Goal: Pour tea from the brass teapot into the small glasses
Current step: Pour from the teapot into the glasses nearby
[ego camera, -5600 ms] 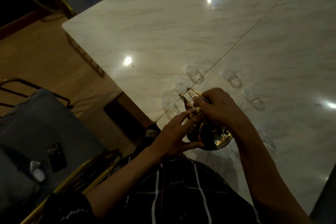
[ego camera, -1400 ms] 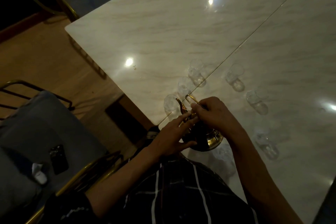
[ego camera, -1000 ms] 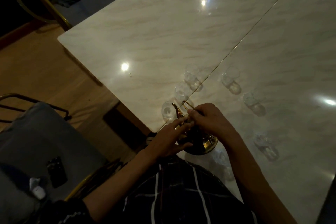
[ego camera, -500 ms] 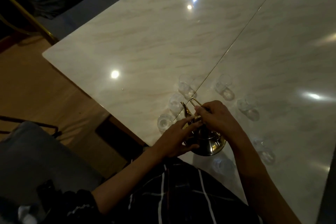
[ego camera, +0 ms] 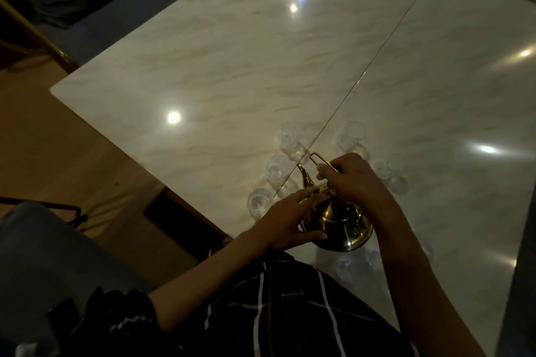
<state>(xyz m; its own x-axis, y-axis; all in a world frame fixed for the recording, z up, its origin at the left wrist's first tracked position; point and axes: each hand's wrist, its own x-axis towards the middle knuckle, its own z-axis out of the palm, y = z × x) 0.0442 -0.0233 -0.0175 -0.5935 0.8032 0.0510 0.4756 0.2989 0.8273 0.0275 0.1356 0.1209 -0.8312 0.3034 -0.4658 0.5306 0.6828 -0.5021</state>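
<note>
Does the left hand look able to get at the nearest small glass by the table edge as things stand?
Probably yes. The left hand rests with straight fingers against the brass teapot, holding nothing, and the glass stands just beside it with nothing between.

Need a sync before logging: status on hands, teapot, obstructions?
Right hand grips the handle; left hand rests flat against the brass teapot. Teapot tilted, spout toward the small glasses. No obstruction seen.

dim room: glossy marble table reflecting ceiling lights, wooden floor, grey gold-framed chairs.
</note>
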